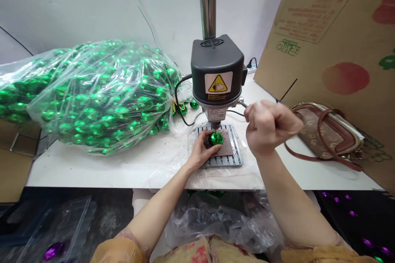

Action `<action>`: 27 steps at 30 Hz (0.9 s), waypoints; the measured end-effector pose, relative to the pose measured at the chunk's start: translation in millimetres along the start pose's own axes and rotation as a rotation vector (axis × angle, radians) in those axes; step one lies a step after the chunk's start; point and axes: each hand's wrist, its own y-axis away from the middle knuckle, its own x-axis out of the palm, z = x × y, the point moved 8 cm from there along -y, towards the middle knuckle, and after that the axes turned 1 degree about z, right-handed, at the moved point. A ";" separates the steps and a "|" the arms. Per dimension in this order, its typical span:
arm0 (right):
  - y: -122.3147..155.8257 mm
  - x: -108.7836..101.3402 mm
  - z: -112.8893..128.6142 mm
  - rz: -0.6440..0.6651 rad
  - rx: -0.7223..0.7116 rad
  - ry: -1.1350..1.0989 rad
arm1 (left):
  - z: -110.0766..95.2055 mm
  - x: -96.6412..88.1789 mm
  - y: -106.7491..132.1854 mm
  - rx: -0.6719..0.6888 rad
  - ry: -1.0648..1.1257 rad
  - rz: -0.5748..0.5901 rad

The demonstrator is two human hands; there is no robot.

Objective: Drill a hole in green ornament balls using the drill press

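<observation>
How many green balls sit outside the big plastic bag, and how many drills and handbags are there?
Green ball under the drill: 1
Green balls beside the big plastic bag: 2
Drill: 1
Handbag: 1
Total: 5

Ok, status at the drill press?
Left hand on green metallic ornament under the drill press. Right hand fisted beside it. Plastic bag of ornaments alongside.

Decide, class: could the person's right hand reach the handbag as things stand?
Probably yes: the right hand sits raised just beside the patterned handbag, and nothing shows between them.
</observation>
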 end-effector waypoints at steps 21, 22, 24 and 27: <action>-38.1 13.6 3.1 -0.035 0.143 -0.058 | -43.7 -65.0 150.8 0.713 -0.565 -0.195; -37.8 13.3 3.0 -0.039 0.140 -0.052 | -39.1 -87.6 124.5 0.592 -0.554 -0.276; -37.4 13.2 3.1 -0.040 0.134 -0.047 | -26.9 -120.1 65.9 0.368 -0.605 -0.351; -37.2 13.7 4.4 -0.041 0.121 -0.044 | -4.8 -133.4 -21.2 0.157 -0.705 -0.258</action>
